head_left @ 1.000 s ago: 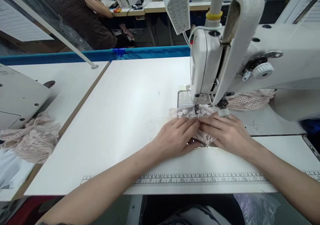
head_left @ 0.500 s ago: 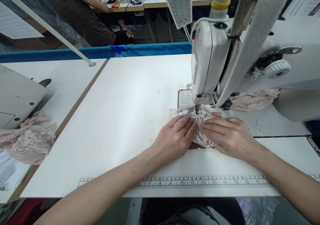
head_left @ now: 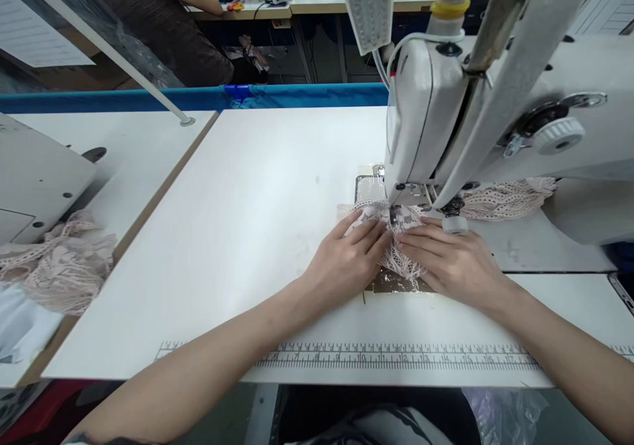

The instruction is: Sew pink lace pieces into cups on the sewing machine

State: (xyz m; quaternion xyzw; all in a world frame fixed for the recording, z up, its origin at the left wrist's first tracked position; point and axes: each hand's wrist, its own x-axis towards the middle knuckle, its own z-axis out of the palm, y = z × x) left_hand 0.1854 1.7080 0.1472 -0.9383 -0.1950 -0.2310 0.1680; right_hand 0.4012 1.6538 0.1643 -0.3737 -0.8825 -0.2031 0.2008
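Observation:
A piece of pale pink lace (head_left: 403,260) lies under the presser foot (head_left: 393,215) of a white sewing machine (head_left: 413,115). My left hand (head_left: 347,250) rests on the lace to the left of the foot, fingers stretched forward and fingertips pressing down. On the right side my right hand (head_left: 450,257) lies flat over the lace, its fingers pointing left toward the foot. Parts of the lace are hidden beneath both hands. A brown, tape-covered patch (head_left: 399,282) shows just in front of the lace.
More gathered lace (head_left: 510,199) lies behind the needle area, under the machine arm. A ruler strip (head_left: 396,356) runs along the front edge. At left, a lace pile (head_left: 69,267) sits by another machine (head_left: 39,181). Beyond the blue rail (head_left: 307,94) is another person (head_left: 163,29).
The lace has slid a little away from me under the presser foot, so more of the brown patch shows. Both hands have moved slightly forward with it. The view has shifted a little.

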